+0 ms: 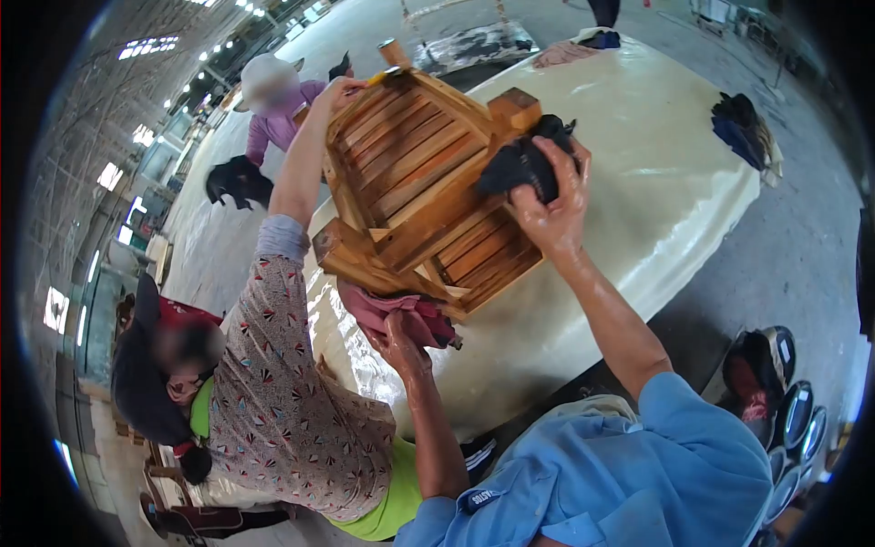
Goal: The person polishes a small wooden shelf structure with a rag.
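Note:
A slatted wooden furniture piece point(410, 173) lies tipped on a table covered with a glossy cream sheet point(656, 155). My right hand point(556, 214) presses a dark cloth point(524, 164) against its upper leg block. My left hand point(396, 345) holds a reddish cloth point(401, 310) against the lower edge of the frame. A co-worker in a patterned shirt point(292, 410) stands at my left. That person's hand point(339, 89) grips the far top corner of the wooden piece.
Another person in a pink top and white hat point(272, 100) works at the far end near a dark cloth point(237, 180). More dark rags point(743, 128) lie at the table's right edge. Round tins point(793, 428) and a shoe point(756, 365) sit on the floor at the right.

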Demonstrator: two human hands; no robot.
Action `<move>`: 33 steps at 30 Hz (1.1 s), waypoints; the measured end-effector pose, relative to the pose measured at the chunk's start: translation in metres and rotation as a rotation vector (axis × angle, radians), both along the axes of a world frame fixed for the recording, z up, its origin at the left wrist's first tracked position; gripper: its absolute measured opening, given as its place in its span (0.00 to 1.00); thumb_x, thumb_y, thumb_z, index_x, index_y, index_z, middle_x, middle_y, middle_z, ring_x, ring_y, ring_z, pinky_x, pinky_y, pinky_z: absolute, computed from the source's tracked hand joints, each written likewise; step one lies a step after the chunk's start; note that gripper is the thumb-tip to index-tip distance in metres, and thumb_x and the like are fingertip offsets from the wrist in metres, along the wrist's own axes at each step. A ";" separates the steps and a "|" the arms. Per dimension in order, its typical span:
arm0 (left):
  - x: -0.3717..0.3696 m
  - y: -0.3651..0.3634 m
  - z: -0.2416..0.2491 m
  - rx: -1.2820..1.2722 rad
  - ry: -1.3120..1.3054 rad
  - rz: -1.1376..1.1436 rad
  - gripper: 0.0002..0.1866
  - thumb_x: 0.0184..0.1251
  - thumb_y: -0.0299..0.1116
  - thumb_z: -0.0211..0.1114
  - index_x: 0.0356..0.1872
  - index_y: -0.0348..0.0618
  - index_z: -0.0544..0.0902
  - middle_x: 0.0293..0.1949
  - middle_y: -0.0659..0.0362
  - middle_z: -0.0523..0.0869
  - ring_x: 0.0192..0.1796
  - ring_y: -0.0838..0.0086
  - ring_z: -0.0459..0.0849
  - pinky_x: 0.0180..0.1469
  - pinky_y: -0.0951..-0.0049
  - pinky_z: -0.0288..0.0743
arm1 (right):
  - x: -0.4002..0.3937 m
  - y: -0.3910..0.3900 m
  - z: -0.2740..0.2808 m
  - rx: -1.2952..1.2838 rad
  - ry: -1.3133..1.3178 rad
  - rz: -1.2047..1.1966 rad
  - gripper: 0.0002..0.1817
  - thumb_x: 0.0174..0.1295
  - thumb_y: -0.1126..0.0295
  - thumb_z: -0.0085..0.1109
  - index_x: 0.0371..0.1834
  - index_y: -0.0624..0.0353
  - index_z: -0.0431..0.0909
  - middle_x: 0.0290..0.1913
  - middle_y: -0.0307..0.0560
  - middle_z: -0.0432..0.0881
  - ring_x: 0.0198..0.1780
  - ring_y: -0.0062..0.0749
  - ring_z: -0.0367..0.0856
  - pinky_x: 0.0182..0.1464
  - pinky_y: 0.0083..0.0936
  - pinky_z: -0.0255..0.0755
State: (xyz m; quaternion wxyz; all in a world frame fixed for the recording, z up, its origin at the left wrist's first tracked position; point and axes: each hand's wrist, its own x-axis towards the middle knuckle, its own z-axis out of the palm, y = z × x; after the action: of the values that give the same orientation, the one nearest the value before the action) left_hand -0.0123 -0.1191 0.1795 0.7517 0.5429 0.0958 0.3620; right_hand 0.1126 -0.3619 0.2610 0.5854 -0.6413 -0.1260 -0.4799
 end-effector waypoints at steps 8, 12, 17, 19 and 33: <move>0.006 -0.007 0.001 -0.011 0.017 0.156 0.33 0.63 0.27 0.65 0.69 0.42 0.62 0.42 0.54 0.83 0.34 0.73 0.84 0.28 0.75 0.80 | -0.033 0.089 0.023 -0.581 -0.099 0.124 0.29 0.40 0.64 0.71 0.52 0.47 0.83 0.52 0.52 0.75 0.53 0.52 0.74 0.46 0.39 0.79; 0.023 -0.005 -0.012 -0.127 0.180 0.265 0.29 0.65 0.25 0.64 0.66 0.38 0.65 0.49 0.54 0.82 0.41 0.72 0.84 0.38 0.75 0.80 | -0.021 0.097 0.008 -0.435 -0.103 0.254 0.29 0.39 0.67 0.71 0.52 0.47 0.83 0.53 0.52 0.74 0.51 0.51 0.77 0.47 0.39 0.79; 0.060 0.002 0.027 0.109 -0.132 0.175 0.27 0.69 0.28 0.62 0.67 0.36 0.66 0.58 0.52 0.78 0.55 0.70 0.80 0.56 0.70 0.76 | 0.023 0.078 -0.001 -0.360 -0.107 0.491 0.26 0.45 0.74 0.64 0.53 0.53 0.81 0.53 0.52 0.78 0.51 0.47 0.79 0.52 0.35 0.77; 0.057 0.005 0.065 0.196 -0.187 0.204 0.25 0.71 0.28 0.60 0.67 0.35 0.66 0.59 0.51 0.77 0.55 0.69 0.80 0.58 0.70 0.75 | 0.024 0.094 0.039 -0.063 -0.091 0.744 0.24 0.48 0.78 0.57 0.53 0.61 0.80 0.47 0.55 0.82 0.53 0.43 0.80 0.59 0.31 0.71; 0.027 0.008 0.021 0.237 -0.202 0.081 0.18 0.77 0.33 0.51 0.59 0.32 0.74 0.47 0.57 0.84 0.48 0.78 0.81 0.51 0.76 0.74 | -0.053 0.115 0.026 -0.412 0.018 0.416 0.27 0.47 0.67 0.64 0.52 0.67 0.74 0.43 0.65 0.80 0.45 0.63 0.80 0.46 0.46 0.77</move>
State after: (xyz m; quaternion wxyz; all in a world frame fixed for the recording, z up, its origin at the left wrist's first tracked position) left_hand 0.0146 -0.1112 0.2003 0.6730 0.5843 -0.0019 0.4535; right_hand 0.0593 -0.2465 0.2871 0.5296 -0.7113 -0.3443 -0.3083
